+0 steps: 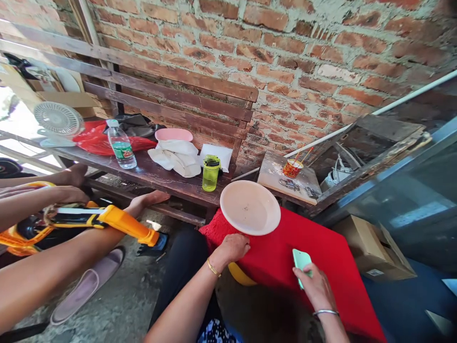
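My right hand (314, 283) is closed round a mint-green phone (302, 261), held over the right part of a red cloth (314, 238). My left hand (235, 247) rests at the near edge of that cloth with its fingers curled. It sits just below the near rim of a pale pink basin (250, 208); whether it touches the rim, or has something inside the fingers, I cannot tell. A few small dark specks lie in the bottom of the basin. Under the cloth's edge, a yellow rounded thing (242, 275) partly shows.
A wooden bench (157, 166) carries a water bottle (121, 145), a green cup (210, 174), white cloth (176, 157) and a fan (58, 119). Someone sits at left with a yellow-orange toy (124, 221). A side board (269, 174) holds a red tub (292, 168). A cardboard box (371, 247) stands right.
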{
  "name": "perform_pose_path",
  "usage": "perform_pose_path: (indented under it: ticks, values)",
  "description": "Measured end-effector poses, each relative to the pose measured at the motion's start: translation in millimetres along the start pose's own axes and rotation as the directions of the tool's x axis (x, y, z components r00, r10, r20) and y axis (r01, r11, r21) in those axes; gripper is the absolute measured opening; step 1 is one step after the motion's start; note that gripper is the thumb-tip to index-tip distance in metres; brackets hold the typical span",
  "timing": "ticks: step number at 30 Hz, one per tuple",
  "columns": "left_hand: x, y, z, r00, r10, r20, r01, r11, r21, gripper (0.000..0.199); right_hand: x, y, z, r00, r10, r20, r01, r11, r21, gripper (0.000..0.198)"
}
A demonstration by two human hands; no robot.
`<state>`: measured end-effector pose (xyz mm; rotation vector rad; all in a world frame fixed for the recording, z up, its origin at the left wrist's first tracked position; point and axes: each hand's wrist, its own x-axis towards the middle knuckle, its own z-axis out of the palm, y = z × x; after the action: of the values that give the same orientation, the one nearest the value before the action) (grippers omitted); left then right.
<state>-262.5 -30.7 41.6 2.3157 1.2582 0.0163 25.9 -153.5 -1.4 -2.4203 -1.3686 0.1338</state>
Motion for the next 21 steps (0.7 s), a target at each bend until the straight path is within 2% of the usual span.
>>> perform_pose_path:
  ticks: [3, 7, 9, 10, 13, 16, 19, 21]
  values:
    - [1.5, -0.5, -0.6, 0.999, -0.051, 0.001, 0.051, 0.998, 0.035, 0.029, -24.6, -43.3, 11.5, 0.990, -0.094, 0.101, 0.087, 0.993, 0.073, 0.022]
    - [3.7, -0.6, -1.8, 0.995, -0.102, -0.004, 0.102, 0.991, 0.086, 0.032, -51.8, -112.0, 27.3, 0.940, -0.285, 0.187, 0.270, 0.958, 0.102, 0.010]
    - [4.5, 0.2, -1.9, 0.994, -0.106, 0.005, 0.105, 0.989, 0.101, 0.031, -53.0, -119.0, 27.5, 0.935, -0.298, 0.195, 0.287, 0.954, 0.082, 0.010]
    - [4.8, 0.7, -1.8, 0.994, -0.105, 0.010, 0.103, 0.989, 0.105, 0.031, -50.9, -112.6, 24.9, 0.942, -0.276, 0.189, 0.268, 0.961, 0.068, 0.010]
    - [5.2, 1.7, -0.7, 0.994, -0.106, 0.019, 0.103, 0.989, 0.107, 0.030, -39.5, -57.6, 7.3, 0.983, -0.116, 0.142, 0.112, 0.993, 0.038, 0.014]
    - [5.3, 1.5, 1.0, 0.994, -0.111, 0.020, 0.109, 0.989, 0.104, 0.030, -29.6, 30.6, -21.3, 0.996, 0.069, 0.061, -0.075, 0.993, 0.093, 0.025]
    - [5.7, 0.9, 3.4, 0.993, -0.118, 0.013, 0.116, 0.988, 0.104, 0.031, -26.4, 110.9, -51.6, 0.961, 0.277, 0.004, -0.276, 0.953, 0.125, 0.031]
    - [6.4, 0.6, 5.3, 0.992, -0.123, 0.003, 0.122, 0.987, 0.107, 0.030, -28.6, 137.0, -64.5, 0.915, 0.402, -0.030, -0.398, 0.914, 0.079, 0.033]
